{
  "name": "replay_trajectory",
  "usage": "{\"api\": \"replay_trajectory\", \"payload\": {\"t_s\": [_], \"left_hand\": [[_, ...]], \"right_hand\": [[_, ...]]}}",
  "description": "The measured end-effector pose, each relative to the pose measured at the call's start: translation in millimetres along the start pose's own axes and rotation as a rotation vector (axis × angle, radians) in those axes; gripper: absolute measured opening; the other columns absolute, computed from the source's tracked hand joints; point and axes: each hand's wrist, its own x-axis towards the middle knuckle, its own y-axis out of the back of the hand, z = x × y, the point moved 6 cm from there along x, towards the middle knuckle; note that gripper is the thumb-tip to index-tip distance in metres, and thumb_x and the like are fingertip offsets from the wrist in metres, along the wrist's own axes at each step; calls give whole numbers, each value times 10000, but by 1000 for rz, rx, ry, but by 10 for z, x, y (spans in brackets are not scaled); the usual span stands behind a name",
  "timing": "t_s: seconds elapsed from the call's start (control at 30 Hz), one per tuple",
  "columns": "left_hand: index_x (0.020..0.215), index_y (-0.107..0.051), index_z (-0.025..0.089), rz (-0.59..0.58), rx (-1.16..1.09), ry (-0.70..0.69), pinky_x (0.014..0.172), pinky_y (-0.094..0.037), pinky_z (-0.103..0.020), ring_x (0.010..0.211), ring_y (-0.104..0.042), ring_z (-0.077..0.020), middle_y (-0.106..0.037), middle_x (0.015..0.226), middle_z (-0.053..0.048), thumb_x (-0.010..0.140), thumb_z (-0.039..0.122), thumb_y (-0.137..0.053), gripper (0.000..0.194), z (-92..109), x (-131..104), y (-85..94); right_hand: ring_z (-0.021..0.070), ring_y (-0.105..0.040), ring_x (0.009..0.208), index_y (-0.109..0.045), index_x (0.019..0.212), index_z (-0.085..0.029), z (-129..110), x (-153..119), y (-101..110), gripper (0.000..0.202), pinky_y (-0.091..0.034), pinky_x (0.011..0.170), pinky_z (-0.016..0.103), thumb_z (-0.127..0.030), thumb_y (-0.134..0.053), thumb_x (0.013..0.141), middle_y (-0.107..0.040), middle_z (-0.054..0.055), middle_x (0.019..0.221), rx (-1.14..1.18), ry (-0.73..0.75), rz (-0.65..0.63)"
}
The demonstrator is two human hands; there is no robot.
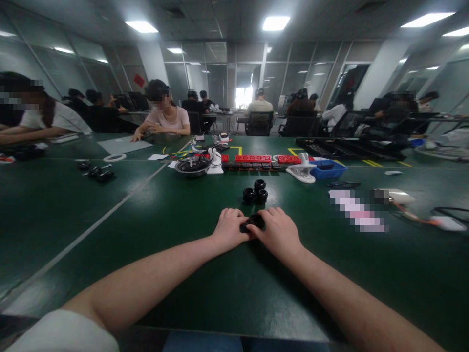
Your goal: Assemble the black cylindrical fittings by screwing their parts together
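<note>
Low over the green table, my left hand (pixel 230 229) and my right hand (pixel 279 229) are closed round a small black round hollow piece (pixel 256 221) from either side. My right thumb lies across its front, and the fingers of both hands hide much of it. Just beyond my hands stand three similar glossy black cup-like pieces, one at the left (pixel 248 196), one at the right (pixel 262 196) and one at the back (pixel 260 185). They sit close together with their round openings showing.
Red power strips (pixel 252 159) run across the table beyond, between white clamps (pixel 215 162). A dark round pan (pixel 191 166) and a blue tray (pixel 329 169) flank them. Cables and a white device (pixel 449 223) lie at right, black parts (pixel 98 173) at left. A co-worker (pixel 168 115) sits opposite.
</note>
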Motion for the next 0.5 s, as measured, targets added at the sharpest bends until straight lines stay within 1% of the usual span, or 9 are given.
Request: {"api": "replay_trajectory", "payload": {"t_s": [0.07, 0.23, 0.33, 0.5], "left_hand": [[824, -628, 227, -1, -6, 1, 797, -323, -365, 827, -418, -194, -503, 814, -23, 654, 505, -555, 333, 2, -1, 4], [840, -630, 237, 7, -22, -10, 797, -324, -365, 821, -417, -191, -501, 815, -22, 655, 544, -534, 371, 6, -3, 18], [835, -631, 234, 1, -31, -8, 794, -327, -366, 821, -418, -191, -501, 815, -22, 655, 567, -518, 395, 4, -2, 14], [835, -629, 230, 0, -28, -5, 808, -324, -370, 821, -419, -191, -504, 813, -22, 651, 560, -527, 392, 3, 0, 7]], "right_hand": [[215, -481, 806, -587, 835, -163, 6, 12, -10, 298, -376, 690, 306, -433, -517, 732, -584, 70, 794, -1, -1, -5], [198, -496, 799, -591, 872, -165, 39, 37, -21, 263, -374, 697, 294, -377, -520, 734, -594, 62, 796, 66, 1, -49], [193, -501, 797, -593, 886, -165, 46, 52, -30, 257, -372, 701, 290, -355, -515, 731, -596, 62, 803, 92, 4, -70], [193, -500, 811, -583, 929, -149, 49, 64, -58, 286, -369, 711, 282, -329, -515, 717, -591, 70, 841, 104, -13, -86]]}}
